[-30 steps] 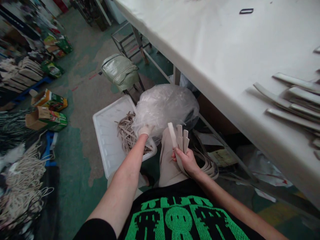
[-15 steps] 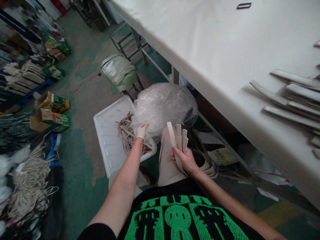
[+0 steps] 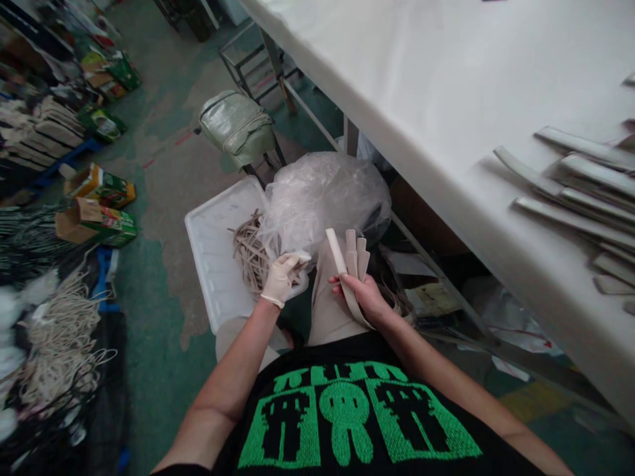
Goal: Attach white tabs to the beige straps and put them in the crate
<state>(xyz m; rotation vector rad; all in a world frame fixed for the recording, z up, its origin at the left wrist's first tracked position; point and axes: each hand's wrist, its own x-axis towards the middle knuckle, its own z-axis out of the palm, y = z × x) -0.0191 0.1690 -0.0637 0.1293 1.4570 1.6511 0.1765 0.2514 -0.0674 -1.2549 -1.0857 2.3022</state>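
My right hand is closed round several flat beige straps, whose squared ends fan out above the fingers. The straps hang over my trouser leg. My left hand, in a pale thin glove, is over the near edge of a white plastic bin. Its fingers are curled together; a small whitish patch shows at their tips, and I cannot make out what they hold. Narrow brownish strips lie heaped in the bin, beside that hand. A crumpled clear plastic bag overlaps the bin's right side.
A white-covered table runs along the right, with several curved strips on it. Beyond the bin stands a stool with a wrapped seat. Cartons and bundled cords lie on the left.
My left hand has drawn back toward me from the plastic bag, to over the bin's near edge. My right hand keeps hold of the straps, nearly in place.
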